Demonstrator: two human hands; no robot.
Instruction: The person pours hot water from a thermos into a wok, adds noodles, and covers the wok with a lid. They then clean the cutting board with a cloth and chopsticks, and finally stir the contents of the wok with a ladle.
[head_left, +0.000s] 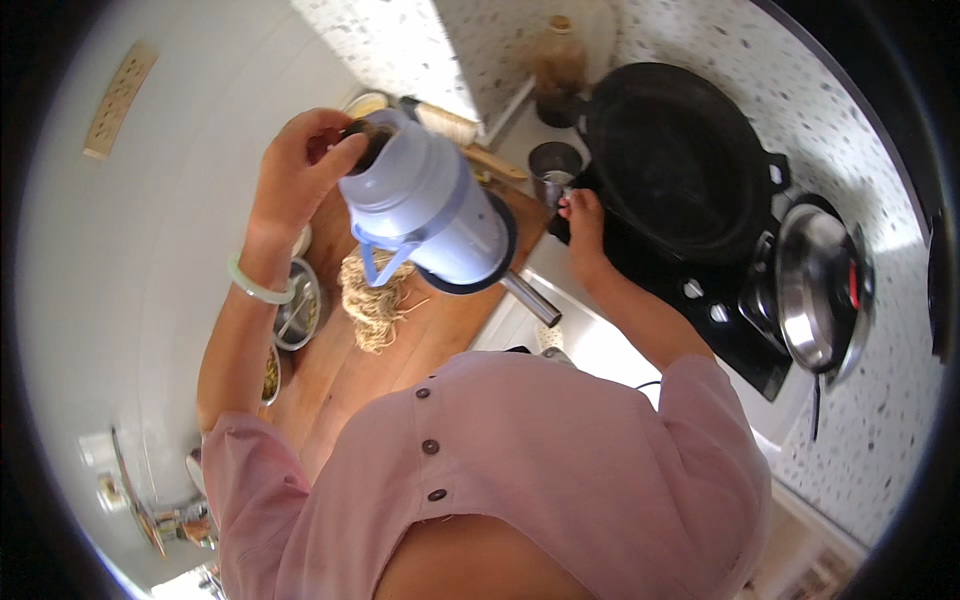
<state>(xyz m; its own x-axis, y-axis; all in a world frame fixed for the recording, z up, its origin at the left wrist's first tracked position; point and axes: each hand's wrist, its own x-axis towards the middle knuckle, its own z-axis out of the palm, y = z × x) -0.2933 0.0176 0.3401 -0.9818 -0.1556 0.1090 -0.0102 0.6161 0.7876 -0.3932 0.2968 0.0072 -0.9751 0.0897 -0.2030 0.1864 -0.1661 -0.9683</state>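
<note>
My left hand (311, 169), with a pale green bangle at the wrist, holds a dark stopper at the mouth of a light blue thermos flask (427, 195). The flask appears tilted, its blue handle towards me. A black round rim shows under its base, and a steel tubular handle (536, 300) sticks out beside it. My right hand (585, 225) is at the hob's left edge, its fingertips closed on a small shiny part beside a small dark metal cup (555, 161). What that part belongs to is partly hidden by the fingers.
Dried noodles (371, 300) lie on the wooden worktop (420, 330), near a steel bowl (300, 304). A large black pan (675, 161) covers much of the black hob (739, 330); a steel lid (810, 289) stands at right. A brown jar (559, 71) is behind.
</note>
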